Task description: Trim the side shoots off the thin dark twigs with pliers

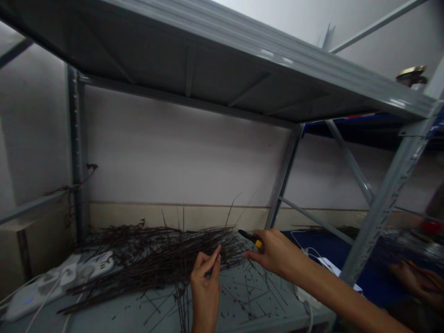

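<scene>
From where I watched at a distance, I saw a grey steel shelf (194, 60) overhead, carried by a slotted upright post (74, 152) at the left side. Behind it stood a pale wall (180, 157) with a beige band (194, 217) along its lower part. On the lower shelf (277, 323) lay a white power strip (58, 282), and a thin white cable (296, 238) crossed a dark blue surface (374, 277) at right. A round gold-coloured lid (411, 71) sat high on the right.

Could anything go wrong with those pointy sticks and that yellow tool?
The black tip of the yellow-handled tool in the right hand is close to the left hand, so it might poke it. The thin twigs could scratch bare skin. They also reach the white power strip, so small bits might fall into its sockets.
</scene>
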`<state>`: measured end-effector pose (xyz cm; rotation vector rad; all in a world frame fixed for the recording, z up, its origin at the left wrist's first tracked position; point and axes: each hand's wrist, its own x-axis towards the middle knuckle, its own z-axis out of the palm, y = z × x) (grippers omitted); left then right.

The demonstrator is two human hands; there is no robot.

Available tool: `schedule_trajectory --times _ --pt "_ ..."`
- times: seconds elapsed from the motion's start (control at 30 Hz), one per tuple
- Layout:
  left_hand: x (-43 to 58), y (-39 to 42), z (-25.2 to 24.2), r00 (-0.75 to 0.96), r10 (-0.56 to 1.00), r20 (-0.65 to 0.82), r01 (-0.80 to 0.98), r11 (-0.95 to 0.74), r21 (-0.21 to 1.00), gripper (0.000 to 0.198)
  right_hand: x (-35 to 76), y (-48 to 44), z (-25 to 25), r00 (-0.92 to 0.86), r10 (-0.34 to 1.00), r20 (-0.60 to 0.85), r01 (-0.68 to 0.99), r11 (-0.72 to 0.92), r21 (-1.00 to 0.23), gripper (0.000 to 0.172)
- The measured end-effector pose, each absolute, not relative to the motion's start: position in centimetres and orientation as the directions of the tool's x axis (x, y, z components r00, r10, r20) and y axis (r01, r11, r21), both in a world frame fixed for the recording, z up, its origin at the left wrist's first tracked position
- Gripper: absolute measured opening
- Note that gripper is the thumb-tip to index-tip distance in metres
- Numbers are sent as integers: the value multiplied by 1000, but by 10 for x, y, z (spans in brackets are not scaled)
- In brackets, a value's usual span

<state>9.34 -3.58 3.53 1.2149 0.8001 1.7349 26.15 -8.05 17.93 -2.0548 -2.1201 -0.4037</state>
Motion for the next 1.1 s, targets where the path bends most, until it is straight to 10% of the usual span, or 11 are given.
schedule_trajectory --times 0.27,1.1 --pt "98 -39 35 -158 887 434 -283 -461 841 49 257 -75 189 -51 956 287 995 74 -70 41" --pt "94 -40 29 -122 884 451 -251 -467 848 45 250 -82 192 -82 955 284 995 93 -25 41"
